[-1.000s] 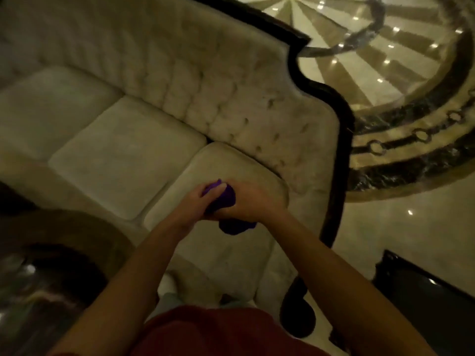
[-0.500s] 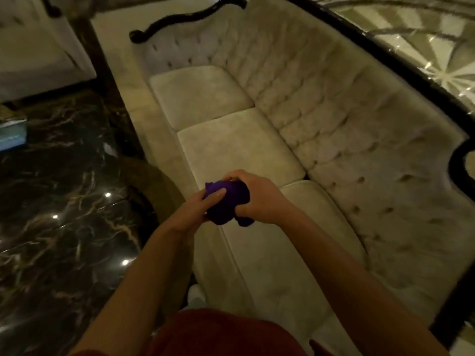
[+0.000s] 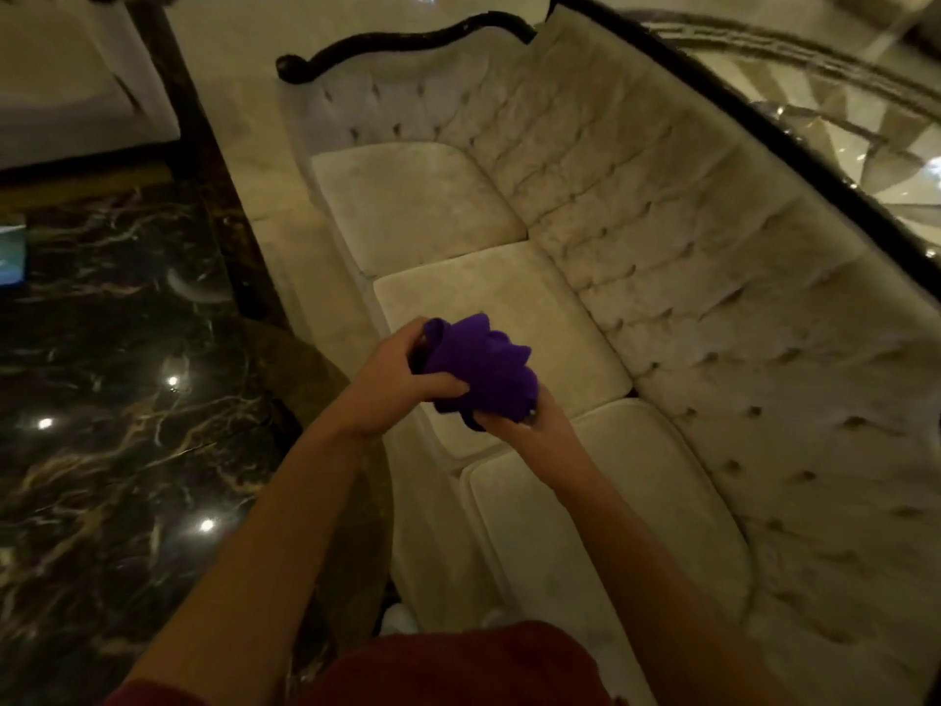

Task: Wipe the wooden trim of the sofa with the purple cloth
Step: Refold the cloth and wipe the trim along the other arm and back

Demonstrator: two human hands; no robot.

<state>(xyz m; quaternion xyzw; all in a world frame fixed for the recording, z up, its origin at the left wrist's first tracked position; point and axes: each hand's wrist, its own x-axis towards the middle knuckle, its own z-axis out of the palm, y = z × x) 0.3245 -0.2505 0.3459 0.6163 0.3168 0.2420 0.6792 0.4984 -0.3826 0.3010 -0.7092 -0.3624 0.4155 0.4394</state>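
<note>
A bunched purple cloth (image 3: 483, 372) is held in both hands above the middle seat cushion of a cream tufted sofa (image 3: 677, 277). My left hand (image 3: 402, 379) grips its left side, thumb and fingers wrapped around a fold. Under the cloth's right end, my right hand (image 3: 524, 428) holds it from below. The sofa's dark wooden trim (image 3: 407, 40) curls along the far armrest and runs down the back's top edge (image 3: 794, 145) at the right. Both hands are well away from the trim.
A dark marble table (image 3: 102, 400) with light reflections fills the left, close to the sofa's front. A small blue-white object (image 3: 11, 257) lies at its left edge. Another pale seat (image 3: 61, 94) stands at top left. Patterned polished floor (image 3: 865, 119) lies behind the sofa.
The view has swung left along the sofa, from its right end to the far armrest. The cloth has spread wider between my hands, and my right hand has shifted beneath it.
</note>
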